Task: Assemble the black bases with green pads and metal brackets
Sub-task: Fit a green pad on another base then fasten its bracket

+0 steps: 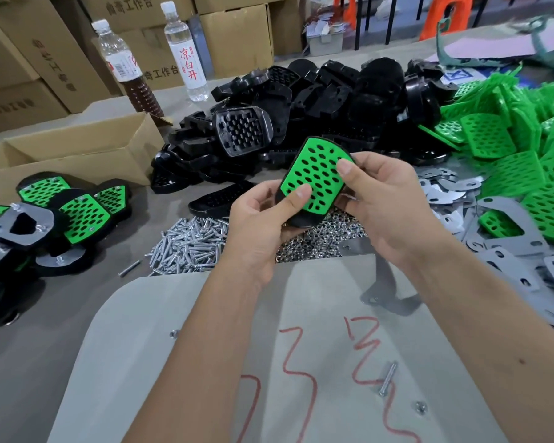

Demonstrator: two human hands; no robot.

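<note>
Green pad (315, 180) (seemingly seated) between thumbs

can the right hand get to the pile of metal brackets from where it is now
Probably yes, but not at once. The metal brackets lie in the open just to the right of the right hand, with nothing over them. That hand is busy, though, pinching the green pad on its black base together with the left hand.

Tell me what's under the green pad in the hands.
A black base sits under the green pad, its rim showing. Both thumbs press the pad; the base's underside is hidden by fingers.
</note>
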